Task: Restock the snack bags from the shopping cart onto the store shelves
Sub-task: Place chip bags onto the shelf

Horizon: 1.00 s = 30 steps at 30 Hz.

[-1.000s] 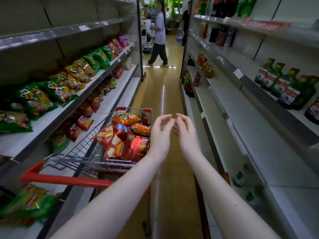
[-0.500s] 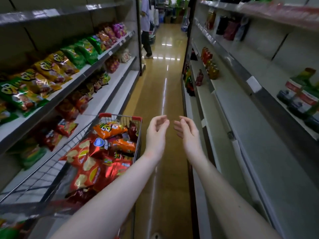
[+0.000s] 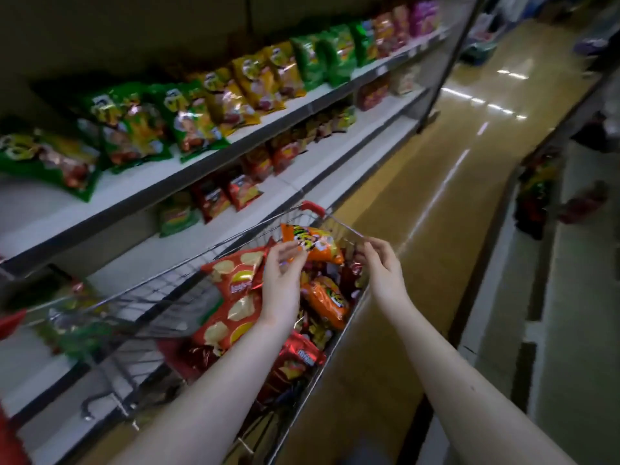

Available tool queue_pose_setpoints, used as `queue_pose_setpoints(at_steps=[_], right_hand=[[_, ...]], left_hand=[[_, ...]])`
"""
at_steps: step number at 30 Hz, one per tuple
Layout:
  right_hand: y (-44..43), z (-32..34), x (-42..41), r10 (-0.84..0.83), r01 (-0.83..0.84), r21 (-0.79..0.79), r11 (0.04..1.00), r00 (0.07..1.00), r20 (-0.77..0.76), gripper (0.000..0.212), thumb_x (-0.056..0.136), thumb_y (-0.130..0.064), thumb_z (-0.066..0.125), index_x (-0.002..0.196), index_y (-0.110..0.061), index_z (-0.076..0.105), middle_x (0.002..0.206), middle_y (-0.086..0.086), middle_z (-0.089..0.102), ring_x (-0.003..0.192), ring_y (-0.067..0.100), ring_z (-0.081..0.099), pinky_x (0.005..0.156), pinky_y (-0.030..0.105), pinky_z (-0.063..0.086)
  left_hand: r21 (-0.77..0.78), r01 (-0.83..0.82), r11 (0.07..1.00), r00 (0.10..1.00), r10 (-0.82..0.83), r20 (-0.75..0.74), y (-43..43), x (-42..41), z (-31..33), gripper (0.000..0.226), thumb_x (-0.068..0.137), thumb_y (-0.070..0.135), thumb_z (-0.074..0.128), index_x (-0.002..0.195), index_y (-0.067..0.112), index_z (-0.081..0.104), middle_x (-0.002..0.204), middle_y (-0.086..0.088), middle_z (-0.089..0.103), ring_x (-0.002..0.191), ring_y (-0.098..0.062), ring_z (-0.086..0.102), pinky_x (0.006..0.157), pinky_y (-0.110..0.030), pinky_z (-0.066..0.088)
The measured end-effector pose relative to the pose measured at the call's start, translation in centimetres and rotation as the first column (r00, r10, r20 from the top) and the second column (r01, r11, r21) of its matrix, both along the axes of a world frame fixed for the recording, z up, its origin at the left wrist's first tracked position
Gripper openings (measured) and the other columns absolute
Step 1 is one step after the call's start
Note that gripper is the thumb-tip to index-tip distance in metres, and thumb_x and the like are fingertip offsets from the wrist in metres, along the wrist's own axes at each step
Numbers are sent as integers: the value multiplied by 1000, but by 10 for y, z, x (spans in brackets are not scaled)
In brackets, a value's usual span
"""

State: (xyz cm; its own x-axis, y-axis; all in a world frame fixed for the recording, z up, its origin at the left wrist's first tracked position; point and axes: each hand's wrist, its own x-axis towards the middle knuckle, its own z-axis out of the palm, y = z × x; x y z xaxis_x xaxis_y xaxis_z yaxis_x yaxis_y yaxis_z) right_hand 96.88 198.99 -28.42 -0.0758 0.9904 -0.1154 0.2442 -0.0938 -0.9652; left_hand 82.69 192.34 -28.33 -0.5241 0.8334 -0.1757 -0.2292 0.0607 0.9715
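A wire shopping cart (image 3: 161, 297) stands against the left shelving, piled with snack bags. On top lies an orange bag (image 3: 317, 245); a second orange bag (image 3: 327, 302) and a red chips bag (image 3: 235, 283) lie below it. My left hand (image 3: 283, 275) hovers over the pile, its relaxed fingertips at the lower edge of the top orange bag. Just above the cart's right rim, my right hand (image 3: 382, 266) holds nothing, with loosely bent fingers. Green and yellow bags (image 3: 188, 122) line the upper left shelf, and red bags (image 3: 241, 191) the shelf below.
The glossy aisle floor (image 3: 436, 203) runs ahead on the cart's right. A second shelf unit (image 3: 570, 313) borders the aisle on the right, with blurred dark bottles (image 3: 536, 203) on it. The cart's red handle (image 3: 10, 323) shows at the left edge.
My view has swung left and down toward the cart. Both hands moved from over the aisle to above the cart's bags, the left one reaching the top orange bag.
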Motion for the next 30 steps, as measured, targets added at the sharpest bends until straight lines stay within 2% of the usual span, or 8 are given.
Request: queue_pose_setpoints(at_steps=[5,10,17,19,21,23,25,30], right_hand=[[65,-36,-42,178,-176,-63,982,983,39,16,98,-29,48,111,-22,54,113,3,62,109,20,58,88,28,47],[137,-80,-67,289,-290,-142,947,957,-27,4,98,-28,49,100,-30,52,112,2,60,110,23,58,98,41,46],[215,-135,-63,364,-365,-290,885,930,-58,7,97,-22,51,97,-29,52,105,-6,59,112,23,58,101,44,46],[229,-146,-65,394,-385,-311,869,919,-36,8,97,-22,51,104,-23,54,107,-6,58,110,18,57,99,37,46],[241,-151,-69,435,-420,-309,853,900,-23,20,98,-19,50,117,-14,54,112,-5,56,109,12,53,94,26,41],[252,-156,-75,493,-471,-294,832,870,1,27,98,-15,50,123,-7,53,118,0,56,107,9,51,91,20,39],[261,-163,-79,552,-523,-267,809,833,39,28,97,-13,51,123,-4,53,118,4,58,105,10,52,88,17,40],[276,-180,-84,642,-597,-276,753,759,107,32,95,-18,55,126,-9,52,125,2,57,115,13,52,92,21,39]], left_hand=[[-103,-194,976,980,197,19,19,-13,-35,20,89,12,64,105,18,55,100,5,59,87,-2,56,77,-22,43],[-246,-352,903,931,366,9,55,4,-78,23,87,11,67,102,20,53,98,10,56,85,-1,54,75,-23,42],[-449,-417,790,883,469,6,116,50,-131,28,83,7,70,101,18,51,98,8,54,91,-11,55,73,-14,44],[-488,-422,764,885,464,-39,130,53,-141,30,81,7,73,96,22,51,97,7,54,93,-11,55,78,-14,44],[-539,-419,731,897,424,-122,137,52,-150,34,77,18,78,98,24,52,104,3,57,104,-18,55,91,-27,45],[-650,-399,647,915,330,-232,140,49,-159,51,68,36,77,110,20,53,116,-4,58,115,-24,52,98,-42,44],[-739,-390,550,920,277,-279,140,47,-163,64,69,37,80,121,17,49,125,-9,51,121,-29,46,101,-44,41],[-899,-296,323,913,373,-167,134,53,-172,93,64,33,87,133,19,26,138,-16,31,128,-39,38,103,-50,41]])
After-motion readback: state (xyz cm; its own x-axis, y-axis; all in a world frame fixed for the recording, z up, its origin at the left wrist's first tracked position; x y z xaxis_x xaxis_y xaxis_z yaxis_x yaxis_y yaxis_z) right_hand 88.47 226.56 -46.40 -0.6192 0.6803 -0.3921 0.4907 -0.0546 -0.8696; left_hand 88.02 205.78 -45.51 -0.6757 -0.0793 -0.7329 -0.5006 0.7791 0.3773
